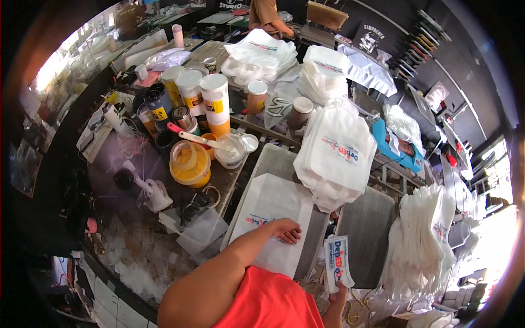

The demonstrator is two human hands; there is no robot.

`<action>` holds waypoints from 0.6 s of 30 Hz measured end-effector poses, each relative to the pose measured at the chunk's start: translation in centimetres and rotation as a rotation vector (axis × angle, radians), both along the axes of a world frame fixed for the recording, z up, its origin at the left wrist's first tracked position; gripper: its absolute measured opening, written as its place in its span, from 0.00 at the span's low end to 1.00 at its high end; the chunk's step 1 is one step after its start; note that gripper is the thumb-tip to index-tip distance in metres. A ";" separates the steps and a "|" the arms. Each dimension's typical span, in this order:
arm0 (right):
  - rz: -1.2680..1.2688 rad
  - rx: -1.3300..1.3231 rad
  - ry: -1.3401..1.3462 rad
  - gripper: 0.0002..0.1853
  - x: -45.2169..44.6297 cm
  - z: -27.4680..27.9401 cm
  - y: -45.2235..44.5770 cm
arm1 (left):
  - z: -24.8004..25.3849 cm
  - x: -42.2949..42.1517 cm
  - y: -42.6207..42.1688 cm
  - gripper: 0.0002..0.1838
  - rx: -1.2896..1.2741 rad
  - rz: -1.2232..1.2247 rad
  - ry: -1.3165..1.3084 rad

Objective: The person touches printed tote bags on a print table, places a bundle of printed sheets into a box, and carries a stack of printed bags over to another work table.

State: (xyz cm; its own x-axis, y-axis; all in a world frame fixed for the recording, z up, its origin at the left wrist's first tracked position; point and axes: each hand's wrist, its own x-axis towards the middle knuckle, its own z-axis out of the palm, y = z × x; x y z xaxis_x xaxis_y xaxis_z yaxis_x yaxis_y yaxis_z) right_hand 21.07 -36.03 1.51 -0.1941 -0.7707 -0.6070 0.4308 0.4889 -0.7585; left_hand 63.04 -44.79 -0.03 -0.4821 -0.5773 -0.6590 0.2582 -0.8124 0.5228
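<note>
A flat white eco bag [268,249] with blue and red print lies on a long board [268,161]. My left hand [287,231] is over the bag beside its print, fingers loosely curled and apart, holding nothing; whether it touches the fabric I cannot tell. At lower right, my right hand [340,292] grips the bottom end of a printed sheet [337,262] with blue and red lettering on white. That sheet is held upright near a dark bare board [367,235]. It could be several sheets together.
White bags are piled behind [336,156] and hang in a bundle at right [421,246]. Ink tubs [190,87], an open yellow tub [190,164] and a red-handled spatula [199,136] stand left. Another person [267,19] is at the back.
</note>
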 end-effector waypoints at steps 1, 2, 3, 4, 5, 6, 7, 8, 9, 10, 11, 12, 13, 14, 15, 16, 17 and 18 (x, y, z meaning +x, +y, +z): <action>-0.002 0.014 0.008 0.24 0.2 0.3 0.0 | -0.1 0.0 -0.1 0.20 -0.003 -0.006 0.001; -0.002 0.014 0.007 0.24 0.0 0.0 0.0 | -0.2 -0.1 -0.1 0.20 -0.006 -0.013 0.002; 0.016 -0.028 -0.038 0.24 -0.3 -0.4 0.0 | -0.2 -0.1 -0.1 0.20 -0.006 -0.013 0.000; 0.034 -0.070 -0.082 0.24 -0.6 -0.9 0.0 | -0.1 -0.1 -0.1 0.20 -0.012 -0.017 0.000; 0.034 -0.070 -0.083 0.24 -1.0 -1.3 0.0 | -0.1 -0.1 0.0 0.20 -0.018 -0.021 -0.001; 0.043 -0.088 -0.103 0.25 -1.0 -1.4 0.0 | -0.2 -0.1 0.0 0.20 -0.018 -0.021 -0.002; 0.053 -0.106 -0.123 0.25 -1.0 -1.5 0.0 | -0.3 -0.1 -0.1 0.20 -0.012 -0.022 0.003; 0.054 -0.105 -0.124 0.25 -1.0 -1.6 0.0 | -0.4 -0.1 -0.1 0.20 -0.006 -0.022 0.009; 0.019 -0.085 -0.111 0.24 -0.8 -1.3 0.0 | -0.4 0.0 -0.1 0.20 -0.004 -0.021 0.008; -0.015 -0.065 -0.098 0.24 -0.6 -1.1 0.0 | -0.5 0.0 -0.1 0.21 -0.008 -0.027 0.012; -0.013 -0.063 -0.098 0.24 -0.8 -1.3 0.0 | -0.6 0.0 -0.1 0.21 -0.011 -0.032 0.017; 0.010 -0.053 -0.106 0.24 -1.1 -1.5 0.0 | -0.5 0.0 -0.1 0.21 -0.010 -0.030 0.018; 0.033 -0.044 -0.114 0.24 -1.5 -1.7 -0.1 | -0.5 -0.1 -0.1 0.21 -0.007 -0.036 0.001; 0.035 -0.042 -0.113 0.24 -1.7 -2.1 0.0 | -0.4 -0.1 -0.2 0.22 -0.005 -0.042 -0.016; 0.057 -0.078 -0.147 0.24 -1.7 -2.1 0.0 | -0.4 -0.1 -0.1 0.22 -0.003 -0.040 -0.015; 0.079 -0.114 -0.181 0.24 -1.6 -2.1 -0.1 | -0.3 0.0 -0.1 0.22 -0.006 -0.038 -0.011; 0.082 -0.112 -0.181 0.24 -1.6 -2.1 -0.1 | -0.3 0.0 -0.1 0.22 -0.009 -0.035 -0.008; 0.080 -0.107 -0.158 0.26 -1.2 -1.7 0.0 | -0.4 0.1 -0.1 0.22 -0.008 -0.033 -0.008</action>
State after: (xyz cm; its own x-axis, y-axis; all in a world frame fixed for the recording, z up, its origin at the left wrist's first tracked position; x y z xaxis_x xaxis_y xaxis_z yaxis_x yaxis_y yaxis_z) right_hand 19.83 -36.07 -0.19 -0.0387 -0.8414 -0.5391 0.5115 0.4468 -0.7340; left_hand 63.09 -44.88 -0.42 -0.4961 -0.5667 -0.6579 0.2272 -0.8160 0.5315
